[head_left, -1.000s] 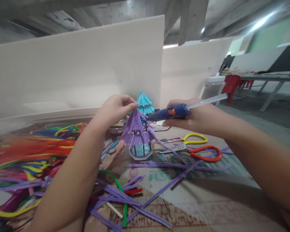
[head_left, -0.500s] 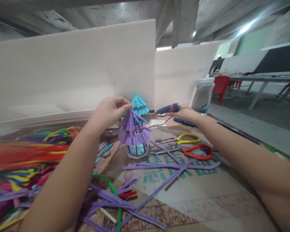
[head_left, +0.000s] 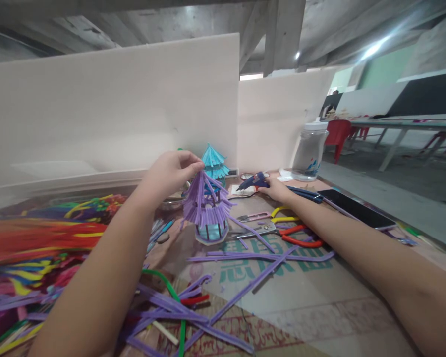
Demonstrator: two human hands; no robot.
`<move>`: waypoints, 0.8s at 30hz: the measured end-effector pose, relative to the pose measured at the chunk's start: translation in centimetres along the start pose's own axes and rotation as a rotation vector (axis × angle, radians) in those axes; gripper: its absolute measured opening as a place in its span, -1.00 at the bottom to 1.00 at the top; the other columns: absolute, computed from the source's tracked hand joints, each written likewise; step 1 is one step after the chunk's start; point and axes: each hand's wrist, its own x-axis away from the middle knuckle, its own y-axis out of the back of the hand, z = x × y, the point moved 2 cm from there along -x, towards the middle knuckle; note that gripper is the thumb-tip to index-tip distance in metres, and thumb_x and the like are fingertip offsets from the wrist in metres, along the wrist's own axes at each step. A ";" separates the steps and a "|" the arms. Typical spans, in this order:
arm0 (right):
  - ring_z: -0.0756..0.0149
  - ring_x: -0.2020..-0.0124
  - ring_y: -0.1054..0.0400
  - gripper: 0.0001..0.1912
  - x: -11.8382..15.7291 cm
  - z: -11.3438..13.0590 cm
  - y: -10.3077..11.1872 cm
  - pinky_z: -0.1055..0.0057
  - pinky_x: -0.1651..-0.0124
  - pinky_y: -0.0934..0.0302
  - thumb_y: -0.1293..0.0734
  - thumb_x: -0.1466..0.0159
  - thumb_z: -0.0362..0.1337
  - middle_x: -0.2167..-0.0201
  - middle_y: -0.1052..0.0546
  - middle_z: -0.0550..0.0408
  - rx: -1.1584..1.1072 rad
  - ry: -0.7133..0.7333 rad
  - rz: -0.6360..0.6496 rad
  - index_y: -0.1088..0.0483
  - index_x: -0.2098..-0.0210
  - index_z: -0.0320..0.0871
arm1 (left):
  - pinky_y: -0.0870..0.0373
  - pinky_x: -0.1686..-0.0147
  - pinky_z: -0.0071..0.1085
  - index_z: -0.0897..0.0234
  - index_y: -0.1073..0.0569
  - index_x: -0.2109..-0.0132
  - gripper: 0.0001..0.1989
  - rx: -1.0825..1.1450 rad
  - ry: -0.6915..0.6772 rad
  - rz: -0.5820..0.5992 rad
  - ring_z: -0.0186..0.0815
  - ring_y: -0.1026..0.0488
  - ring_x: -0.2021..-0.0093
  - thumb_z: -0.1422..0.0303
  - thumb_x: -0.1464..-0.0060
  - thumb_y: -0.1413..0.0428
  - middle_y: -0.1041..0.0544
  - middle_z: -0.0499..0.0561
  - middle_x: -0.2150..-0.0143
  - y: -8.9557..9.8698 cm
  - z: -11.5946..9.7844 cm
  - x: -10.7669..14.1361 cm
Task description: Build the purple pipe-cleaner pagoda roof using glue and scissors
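My left hand [head_left: 176, 168] pinches the tip of the roof of a small purple pavilion model [head_left: 208, 213], made of pipe cleaners with light blue wall panels. Behind it stands a turquoise tiered pavilion [head_left: 214, 159], partly covered by the purple roof. At the back right, my right hand [head_left: 277, 191] is closed on a dark blue glue gun [head_left: 255, 182], whose nozzle points left and down. Just in front of that hand lie yellow-handled scissors [head_left: 282, 218] and red-handled scissors [head_left: 301, 238], both partly hidden by my right forearm.
Purple pipe cleaners [head_left: 260, 256] lie across the cardboard. Bundles of coloured pipe cleaners [head_left: 52, 238] fill the left side. A clear water bottle [head_left: 307, 153] stands at the back right, near a phone [head_left: 357, 208] and dark-handled pliers [head_left: 306, 194]. White boards [head_left: 134, 109] rise behind.
My right hand has brought the glue gun lower and slightly nearer, its nozzle now tipping down. The phone has come into view from behind my forearm. My left hand keeps its pinch.
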 end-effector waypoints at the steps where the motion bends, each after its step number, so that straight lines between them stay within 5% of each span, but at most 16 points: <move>1: 0.16 0.09 -0.44 -0.63 0.0 -0.1 -0.1 0.35 0.03 -0.24 -0.36 -0.28 -0.25 0.05 -0.57 -0.22 0.012 0.000 -0.004 -0.43 -0.01 -0.34 | -0.22 0.46 -0.41 0.30 -0.58 0.23 -0.71 0.002 0.001 0.001 -0.33 -0.39 0.46 0.18 -0.13 -0.10 -0.56 0.01 0.39 0.0 0.0 0.0; 9: 0.10 0.06 -0.46 -0.51 0.7 0.6 0.8 0.36 0.07 -0.25 -0.38 -0.25 -0.20 0.00 -0.56 -0.24 0.157 -0.006 0.053 -0.39 -0.11 -0.32 | -0.22 0.42 -0.39 0.29 -0.58 0.23 -0.69 -0.006 -0.013 0.007 -0.30 -0.42 0.41 0.14 -0.11 -0.10 -0.58 0.03 0.38 0.3 0.3 -0.1; 16: -0.07 0.15 -0.49 -0.65 2.4 2.2 5.9 0.29 0.18 -0.19 -0.44 -0.08 -0.32 0.13 -0.60 -0.28 0.403 0.027 0.081 -0.55 0.12 -0.23 | -0.23 0.43 -0.39 0.27 -0.58 0.24 -0.70 0.025 -0.006 0.024 -0.31 -0.42 0.43 0.13 -0.11 -0.11 -0.57 0.01 0.39 0.4 0.9 -0.2; 20: 0.00 0.16 -0.47 -0.81 5.7 5.2 6.8 0.30 0.21 -0.14 -0.35 -0.20 -0.27 0.17 -0.59 -0.23 0.483 0.113 0.066 -0.54 0.23 -0.20 | -0.21 0.46 -0.39 0.27 -0.58 0.24 -0.71 0.027 0.005 0.028 -0.32 -0.39 0.47 0.15 -0.12 -0.11 -0.54 -0.01 0.42 0.4 0.5 0.0; 24: 0.24 0.39 -0.41 -0.64 10.2 9.3 4.8 0.37 0.37 -0.10 -0.16 -0.38 -0.02 0.33 -0.58 -0.01 0.283 0.318 0.220 -0.46 0.26 -0.12 | -0.22 0.45 -0.39 0.27 -0.58 0.25 -0.71 0.003 -0.005 0.015 -0.31 -0.40 0.45 0.15 -0.13 -0.10 -0.54 -0.01 0.43 0.4 0.3 0.1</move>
